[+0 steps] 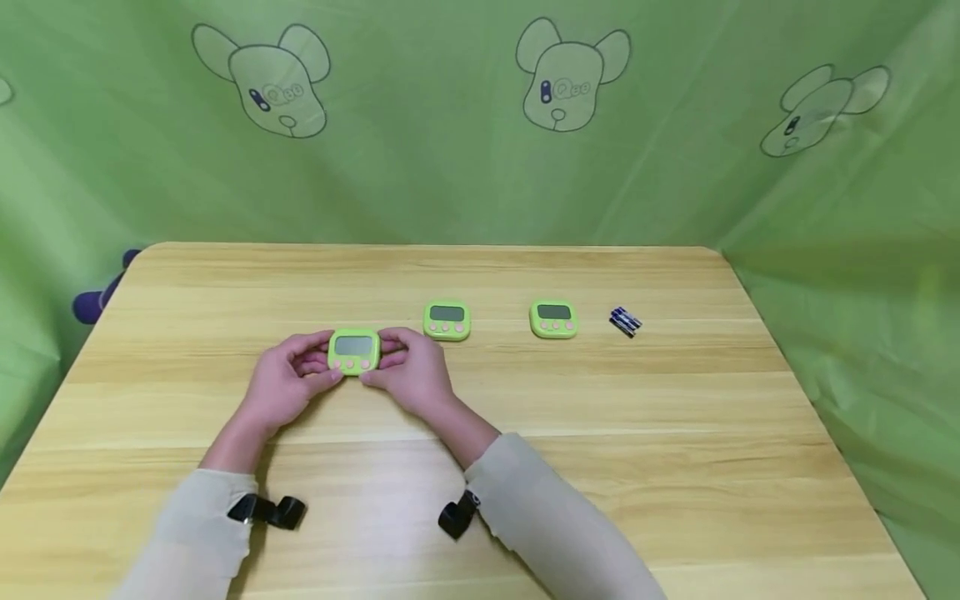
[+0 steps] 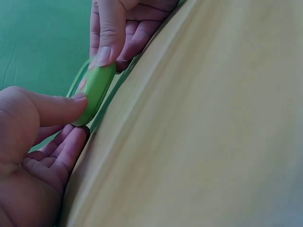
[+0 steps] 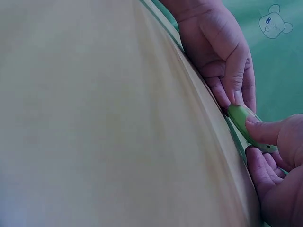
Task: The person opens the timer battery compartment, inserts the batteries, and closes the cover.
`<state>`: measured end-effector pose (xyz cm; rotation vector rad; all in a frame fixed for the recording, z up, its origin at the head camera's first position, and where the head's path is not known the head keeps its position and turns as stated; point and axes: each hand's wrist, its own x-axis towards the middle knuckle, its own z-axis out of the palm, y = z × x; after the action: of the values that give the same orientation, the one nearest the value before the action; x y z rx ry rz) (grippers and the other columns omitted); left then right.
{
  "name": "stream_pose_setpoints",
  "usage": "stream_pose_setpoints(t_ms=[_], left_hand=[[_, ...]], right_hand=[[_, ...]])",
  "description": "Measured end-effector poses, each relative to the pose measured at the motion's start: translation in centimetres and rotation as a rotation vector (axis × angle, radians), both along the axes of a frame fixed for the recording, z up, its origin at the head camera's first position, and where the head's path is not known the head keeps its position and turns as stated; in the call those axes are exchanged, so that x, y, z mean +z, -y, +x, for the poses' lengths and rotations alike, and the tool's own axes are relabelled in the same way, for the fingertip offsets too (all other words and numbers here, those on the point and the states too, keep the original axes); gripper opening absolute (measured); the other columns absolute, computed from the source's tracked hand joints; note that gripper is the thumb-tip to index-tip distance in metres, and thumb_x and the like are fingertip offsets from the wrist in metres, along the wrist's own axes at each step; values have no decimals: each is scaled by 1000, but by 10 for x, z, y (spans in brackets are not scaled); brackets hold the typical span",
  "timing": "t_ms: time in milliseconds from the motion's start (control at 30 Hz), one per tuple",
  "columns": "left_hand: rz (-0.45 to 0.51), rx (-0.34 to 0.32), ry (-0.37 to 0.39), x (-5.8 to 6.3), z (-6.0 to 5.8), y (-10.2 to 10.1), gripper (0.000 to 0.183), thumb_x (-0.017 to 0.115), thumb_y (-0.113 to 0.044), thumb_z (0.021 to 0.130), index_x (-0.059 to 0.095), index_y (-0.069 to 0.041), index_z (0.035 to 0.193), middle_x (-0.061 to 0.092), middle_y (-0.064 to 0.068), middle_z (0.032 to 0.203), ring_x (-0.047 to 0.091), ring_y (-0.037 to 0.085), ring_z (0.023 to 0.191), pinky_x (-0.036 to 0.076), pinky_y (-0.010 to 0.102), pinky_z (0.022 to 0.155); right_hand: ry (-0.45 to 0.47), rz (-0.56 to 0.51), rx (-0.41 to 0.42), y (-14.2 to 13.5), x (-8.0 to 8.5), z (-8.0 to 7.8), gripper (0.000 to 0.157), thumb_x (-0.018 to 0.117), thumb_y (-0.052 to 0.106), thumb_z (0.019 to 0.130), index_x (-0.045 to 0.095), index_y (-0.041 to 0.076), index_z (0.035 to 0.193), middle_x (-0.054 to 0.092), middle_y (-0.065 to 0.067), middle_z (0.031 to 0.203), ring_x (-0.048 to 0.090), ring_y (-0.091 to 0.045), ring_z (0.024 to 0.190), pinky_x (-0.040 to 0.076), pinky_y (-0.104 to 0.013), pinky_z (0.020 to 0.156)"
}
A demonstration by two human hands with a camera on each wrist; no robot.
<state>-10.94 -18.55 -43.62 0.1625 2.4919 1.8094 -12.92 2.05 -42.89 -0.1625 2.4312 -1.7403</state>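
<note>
A green digital timer (image 1: 354, 352) with a grey screen and pink buttons is held between both hands, left of the table's middle. My left hand (image 1: 281, 379) grips its left side, thumb at the lower front corner and fingers behind. On the other side my right hand (image 1: 414, 372) pinches the right edge the same way. In the left wrist view the timer (image 2: 94, 90) appears edge-on, tilted, with a thumb on its front at each end. The right wrist view shows the timer (image 3: 244, 120) from its side; its back is hidden.
Two more green timers, one near the middle (image 1: 447, 322) and one farther right (image 1: 553, 320), lie on the wooden table (image 1: 637, 433). Several small dark batteries (image 1: 625, 322) lie right of them. A green curtain (image 1: 450, 183) hangs behind and at the sides.
</note>
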Motion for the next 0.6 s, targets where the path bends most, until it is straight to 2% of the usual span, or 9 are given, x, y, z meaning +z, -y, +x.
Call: stream_pose_setpoints(t_ms=[233,433,600], left_hand=[[75,-14,-22,-3,12,-19,57,74,15,81,54,10,134,61,23,111,64,27,95,55,23,84],[192,-13,-122,-9,22,-58,55,74,21,75,57,14,127,61,24,108,63,34,97,56,28,84],[249,-49,-127,-8,24,-84,53,75,21,75,59,14,125,62,23,105,64,34,95,57,30,83]], right_hand=[[-2,-41,26,-21,-2,18,60,91,0,69,65,-2,123,66,-2,93,67,-13,79,57,-23,71],[11,-82,34,-59,-2,30,60,89,-1,72,63,-4,125,67,-10,100,70,-20,82,59,-27,72],[35,-113,23,-91,1,37,58,87,-3,73,62,-5,126,67,-15,103,72,-25,84,59,-31,72]])
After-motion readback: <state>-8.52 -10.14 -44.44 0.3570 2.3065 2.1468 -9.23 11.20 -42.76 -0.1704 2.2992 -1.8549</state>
